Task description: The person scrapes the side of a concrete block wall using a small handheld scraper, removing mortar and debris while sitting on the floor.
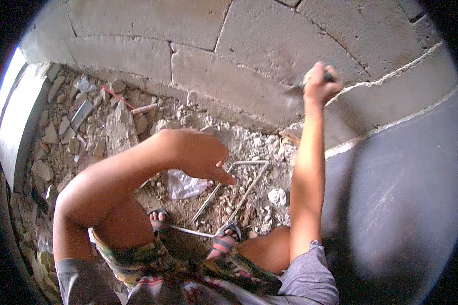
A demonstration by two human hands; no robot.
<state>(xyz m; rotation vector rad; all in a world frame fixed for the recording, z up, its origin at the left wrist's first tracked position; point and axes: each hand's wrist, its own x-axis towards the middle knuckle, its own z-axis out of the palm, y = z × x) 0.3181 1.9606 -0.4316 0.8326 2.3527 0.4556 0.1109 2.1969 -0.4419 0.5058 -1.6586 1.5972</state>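
Observation:
My right hand is closed around the dark handle of a small trowel, its grey blade pointing left against the block wall. Motion blurs the blade, so its exact shape is unclear. Pale mortar lines run along the wall to the right of that hand. Over my bent knee, my left hand hangs loosely with the thumb stretched out and the other fingers partly hidden. Nothing shows in it, and it is apart from the wall.
Rubble with broken block pieces covers the ground along the wall. A thin metal frame lies near my sandalled feet, beside a clear plastic bag. At right stands a smooth dark grey surface. A red stick lies farther left.

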